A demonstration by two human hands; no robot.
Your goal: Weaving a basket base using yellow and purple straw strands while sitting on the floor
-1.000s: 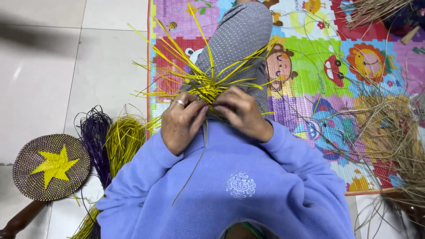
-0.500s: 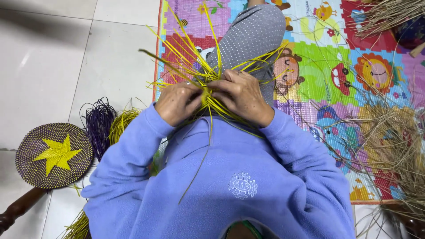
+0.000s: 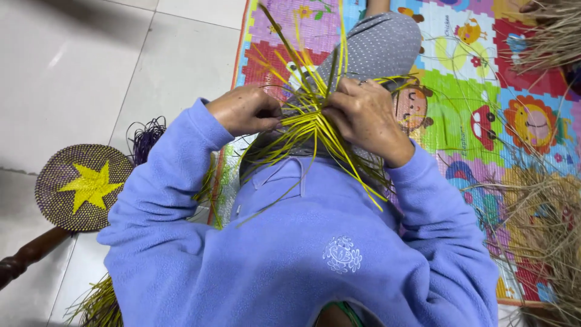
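Yellow straw strands (image 3: 305, 121) pinched between left hand (image 3: 245, 110) and right hand (image 3: 366, 115), above the knee

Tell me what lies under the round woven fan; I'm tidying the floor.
The fan lies on pale floor tiles. Purple strands poke out beside it. Whatever is beneath is covered.

**Floor and what's on it**

White tiled floor (image 3: 78, 66). Colourful foam play mat (image 3: 460, 115) covers the right side. Left, directly on tile: round woven fan with yellow star (image 3: 83, 186), dark wooden handle; purple strand bundle (image 3: 145, 136) just beside it. Dry straw piles (image 3: 544, 212) on mat's right edge.
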